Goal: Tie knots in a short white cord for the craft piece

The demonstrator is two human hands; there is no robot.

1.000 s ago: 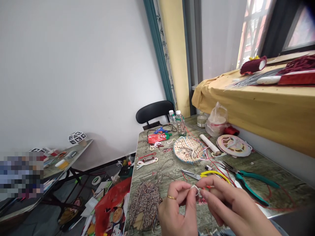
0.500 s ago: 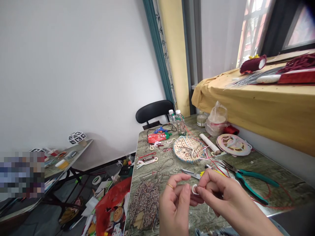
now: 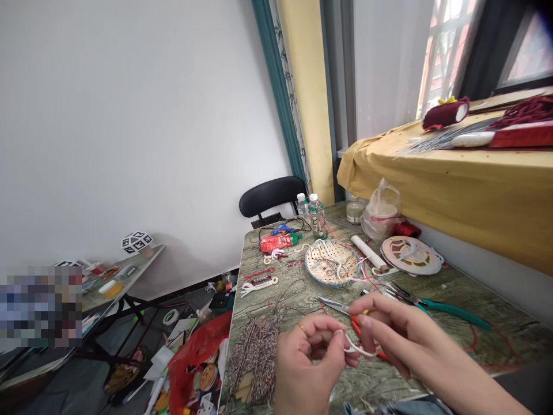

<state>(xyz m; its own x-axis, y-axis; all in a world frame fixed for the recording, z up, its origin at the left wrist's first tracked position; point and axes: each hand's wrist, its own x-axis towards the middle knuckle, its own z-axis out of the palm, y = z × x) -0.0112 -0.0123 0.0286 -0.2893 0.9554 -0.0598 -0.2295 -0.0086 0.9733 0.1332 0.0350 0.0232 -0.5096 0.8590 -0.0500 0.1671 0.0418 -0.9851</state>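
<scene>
The left hand (image 3: 305, 360) pinches a small white cord loop (image 3: 351, 344) between thumb and forefinger; the right hand (image 3: 400, 334) grips the same loop from the other side, fingers closed on it with a red cord (image 3: 367, 346); the loop sits between both hands, low over the table (image 3: 302, 288); scissors (image 3: 334, 304) lie just beyond the grip, green-handled pliers (image 3: 449, 311) further to its right, a bundle of twisted yarn (image 3: 254, 351) beside the left hand.

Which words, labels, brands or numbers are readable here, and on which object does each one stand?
None can be read.
Red tube: pale print, too blurred.
Water bottles: green labels, too small.
White polyhedron on the side table: black square marker patterns, no letters.
Red bag on the floor: printing too small.
</scene>
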